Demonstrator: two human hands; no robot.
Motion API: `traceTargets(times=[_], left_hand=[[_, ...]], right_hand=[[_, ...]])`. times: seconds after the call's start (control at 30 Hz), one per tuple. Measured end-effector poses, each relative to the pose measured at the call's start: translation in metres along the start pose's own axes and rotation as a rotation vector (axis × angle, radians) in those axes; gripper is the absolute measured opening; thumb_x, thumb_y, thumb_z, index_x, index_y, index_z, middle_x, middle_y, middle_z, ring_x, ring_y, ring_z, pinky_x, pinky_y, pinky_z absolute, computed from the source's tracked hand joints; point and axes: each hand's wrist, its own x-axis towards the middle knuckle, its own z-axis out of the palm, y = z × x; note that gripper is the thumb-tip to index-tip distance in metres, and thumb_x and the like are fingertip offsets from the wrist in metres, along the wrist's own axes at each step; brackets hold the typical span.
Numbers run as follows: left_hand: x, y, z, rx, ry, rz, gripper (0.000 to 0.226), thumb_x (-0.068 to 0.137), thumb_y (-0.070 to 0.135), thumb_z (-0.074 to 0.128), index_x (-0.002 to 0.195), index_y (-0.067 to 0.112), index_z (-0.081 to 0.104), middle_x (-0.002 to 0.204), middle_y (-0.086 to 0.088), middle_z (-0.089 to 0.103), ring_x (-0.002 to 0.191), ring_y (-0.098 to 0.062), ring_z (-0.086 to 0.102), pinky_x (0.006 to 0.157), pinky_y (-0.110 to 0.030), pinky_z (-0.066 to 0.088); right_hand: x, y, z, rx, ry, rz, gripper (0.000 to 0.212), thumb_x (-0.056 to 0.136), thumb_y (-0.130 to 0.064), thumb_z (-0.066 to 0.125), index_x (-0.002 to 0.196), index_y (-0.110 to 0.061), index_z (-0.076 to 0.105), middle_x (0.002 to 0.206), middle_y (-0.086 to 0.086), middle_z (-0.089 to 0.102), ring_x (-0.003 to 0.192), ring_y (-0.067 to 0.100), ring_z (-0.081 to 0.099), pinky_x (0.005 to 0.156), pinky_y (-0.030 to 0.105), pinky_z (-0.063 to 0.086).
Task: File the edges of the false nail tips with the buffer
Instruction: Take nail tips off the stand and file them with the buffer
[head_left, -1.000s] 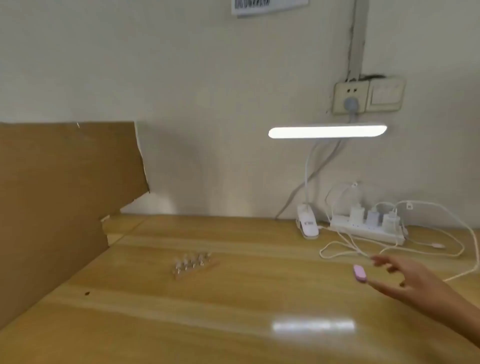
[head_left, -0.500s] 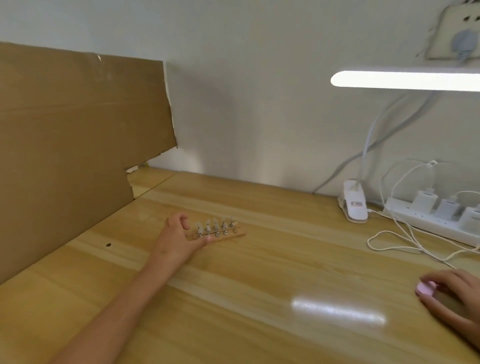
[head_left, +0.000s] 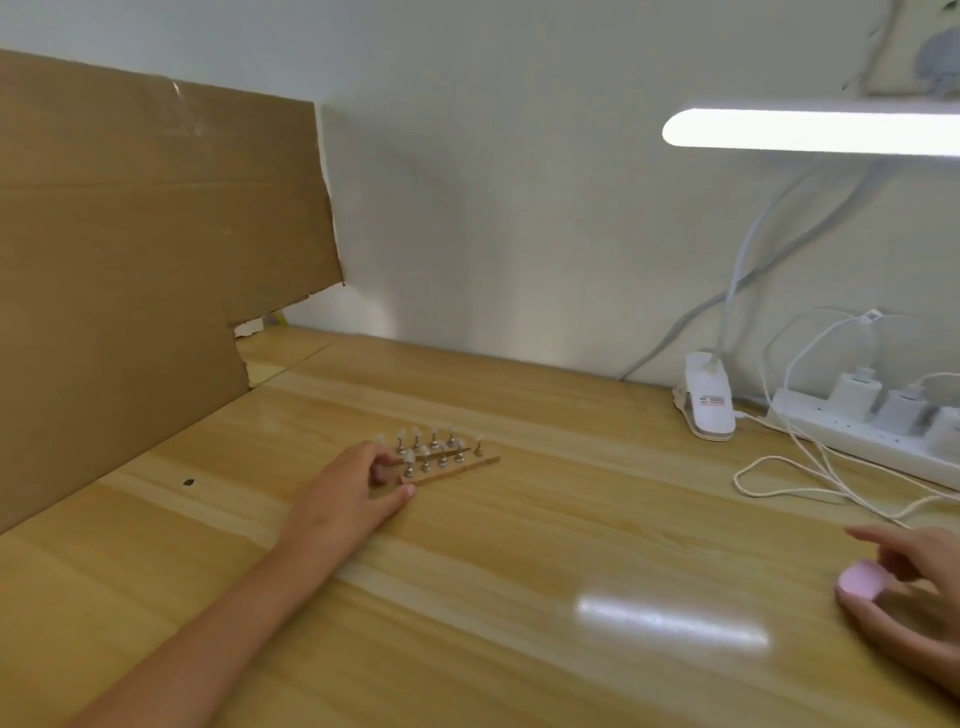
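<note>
Just left of the frame's centre, the left hand (head_left: 353, 488) pinches the near end of the wooden strip (head_left: 467, 464), thumb under its lower edge and fingers curled over the top. The false nail tips (head_left: 432, 448) stand on it in two short rows on small metal pegs. At the lower right edge the right hand (head_left: 914, 587) holds the pink buffer (head_left: 860, 582) between thumb and bent fingers, with one finger stretched out above it. The two are well apart, so the step in hand looks like bringing them together. This is best done over the bare table (head_left: 519, 571) at lower centre, clear of the white cables (head_left: 810, 483). The strip should stay level and firmly held. Light strokes along one tip's edge seem wise, since hard pressure could likely knock a tip off its peg.
</note>
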Motion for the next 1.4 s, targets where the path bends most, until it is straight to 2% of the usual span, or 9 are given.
traceTargets(times=[0.13, 0.23, 0.37, 0.5, 0.63, 0.8, 0.97, 1.13, 1.4], left_hand=[[0.004, 0.003, -0.004, 0.067, -0.047, -0.003, 0.036, 0.086, 0.039, 0.070, 0.118, 0.027, 0.062, 0.109, 0.007, 0.056, 0.094, -0.010, 0.052, 0.076, -0.028, 0.040], [0.004, 0.005, -0.001, 0.025, -0.067, -0.004, 0.025, 0.078, 0.028, 0.079, 0.100, 0.021, 0.070, 0.109, -0.007, 0.066, 0.092, -0.021, 0.058, 0.073, -0.027, 0.039], [-0.022, 0.041, 0.008, -0.156, -0.193, 0.081, 0.023, 0.065, 0.017, 0.089, 0.068, 0.027, 0.069, 0.061, 0.004, 0.065, 0.057, 0.002, 0.056, 0.051, -0.008, 0.037], [-0.047, 0.094, 0.027, -0.115, -0.362, 0.346, 0.024, 0.067, 0.029, 0.086, 0.071, 0.031, 0.063, 0.069, 0.007, 0.061, 0.073, 0.002, 0.055, 0.061, -0.013, 0.040], [-0.066, 0.142, 0.044, -0.234, -0.629, 0.491, 0.023, 0.068, 0.044, 0.083, 0.077, 0.030, 0.067, 0.083, 0.020, 0.063, 0.077, 0.000, 0.058, 0.068, -0.019, 0.047], [-0.049, 0.183, 0.047, -0.165, -1.118, 0.636, 0.018, 0.081, 0.041, 0.069, 0.099, 0.040, 0.068, 0.095, 0.020, 0.068, 0.087, 0.008, 0.061, 0.079, -0.011, 0.048], [-0.018, 0.200, 0.081, -0.283, -0.743, 0.535, 0.010, 0.087, 0.023, 0.069, 0.091, 0.032, 0.067, 0.092, 0.011, 0.066, 0.085, 0.000, 0.059, 0.081, -0.021, 0.051], [-0.017, 0.190, 0.108, -0.438, -0.723, 0.634, 0.015, 0.081, 0.036, 0.075, 0.093, 0.044, 0.070, 0.099, 0.019, 0.064, 0.105, -0.003, 0.054, 0.093, -0.020, 0.041], [-0.043, 0.206, 0.104, -0.412, -0.779, 0.733, 0.017, 0.074, 0.051, 0.075, 0.089, 0.047, 0.068, 0.099, 0.022, 0.061, 0.108, -0.002, 0.051, 0.099, -0.027, 0.038]], right_hand=[[0.016, -0.061, -0.022, -0.004, -0.011, 0.032, 0.039, 0.082, -0.060, 0.061, 0.117, -0.046, 0.051, 0.095, -0.029, 0.047, 0.089, -0.004, 0.050, 0.081, 0.011, 0.037], [0.010, -0.068, -0.022, 0.030, 0.056, 0.026, 0.033, 0.082, -0.027, 0.078, 0.109, -0.033, 0.060, 0.096, -0.024, 0.049, 0.094, -0.003, 0.049, 0.078, 0.018, 0.039], [0.012, -0.068, -0.023, 0.042, 0.039, 0.082, 0.023, 0.084, -0.025, 0.076, 0.103, -0.028, 0.064, 0.097, -0.019, 0.050, 0.094, 0.001, 0.050, 0.079, 0.020, 0.040], [0.014, -0.070, -0.024, 0.082, 0.061, 0.105, 0.009, 0.085, -0.020, 0.075, 0.090, -0.023, 0.068, 0.089, -0.008, 0.053, 0.087, 0.010, 0.053, 0.077, 0.027, 0.044], [0.019, -0.084, -0.021, 0.531, 0.191, 0.358, 0.018, 0.086, -0.040, 0.071, 0.089, -0.023, 0.073, 0.086, -0.013, 0.063, 0.080, 0.004, 0.058, 0.074, 0.012, 0.045], [0.029, -0.101, -0.010, 1.261, 0.177, 0.657, 0.050, 0.077, -0.042, 0.057, 0.105, -0.005, 0.073, 0.088, 0.001, 0.070, 0.070, 0.007, 0.057, 0.068, 0.026, 0.054], [0.032, -0.095, -0.009, 1.613, 0.091, 0.741, 0.052, 0.074, -0.036, 0.058, 0.118, -0.010, 0.070, 0.094, 0.010, 0.067, 0.073, 0.013, 0.062, 0.060, 0.027, 0.058], [0.031, -0.085, -0.013, 1.956, -0.167, 0.777, 0.047, 0.076, -0.021, 0.069, 0.121, -0.006, 0.069, 0.100, 0.015, 0.066, 0.079, 0.021, 0.066, 0.065, 0.035, 0.059], [0.027, -0.094, -0.019, 1.836, -0.218, 0.695, 0.058, 0.061, -0.038, 0.089, 0.110, -0.012, 0.074, 0.095, 0.013, 0.066, 0.078, 0.020, 0.064, 0.069, 0.033, 0.059]])
